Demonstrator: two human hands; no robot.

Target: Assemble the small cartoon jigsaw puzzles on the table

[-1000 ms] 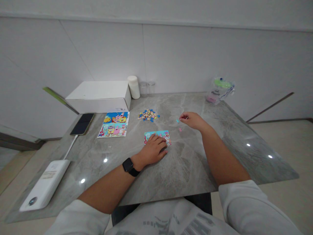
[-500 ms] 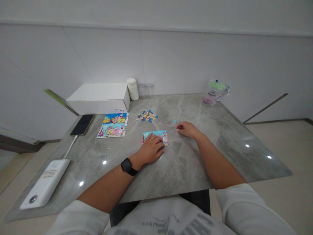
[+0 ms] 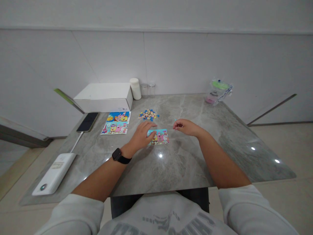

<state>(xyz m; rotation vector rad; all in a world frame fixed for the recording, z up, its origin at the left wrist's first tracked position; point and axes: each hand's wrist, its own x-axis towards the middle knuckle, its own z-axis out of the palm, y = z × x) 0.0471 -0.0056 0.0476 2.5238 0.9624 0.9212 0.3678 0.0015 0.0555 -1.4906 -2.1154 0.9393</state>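
A small, partly assembled cartoon jigsaw (image 3: 160, 137) lies flat on the grey marble table (image 3: 186, 163). My left hand (image 3: 141, 134), a black watch on its wrist, rests on the jigsaw's left edge with the fingers spread flat. My right hand (image 3: 184, 126) hovers just right of the jigsaw's upper right corner, its fingertips pinched on a tiny piece I cannot make out. A heap of loose puzzle pieces (image 3: 148, 114) lies beyond the jigsaw. One loose blue piece (image 3: 175, 120) sits near my right fingertips.
A printed picture sheet (image 3: 116, 123) lies left of the jigsaw. A white box (image 3: 104, 97), a white jar (image 3: 135, 88) and two small glasses (image 3: 148, 88) line the back. A phone (image 3: 87, 121) and cabled white power bank (image 3: 55, 174) are at left, a plastic bag (image 3: 217, 90) at back right.
My right hand drew back from the loose pieces toward the jigsaw's upper right corner. My left hand slid from the middle of the jigsaw to its left edge, uncovering the picture.
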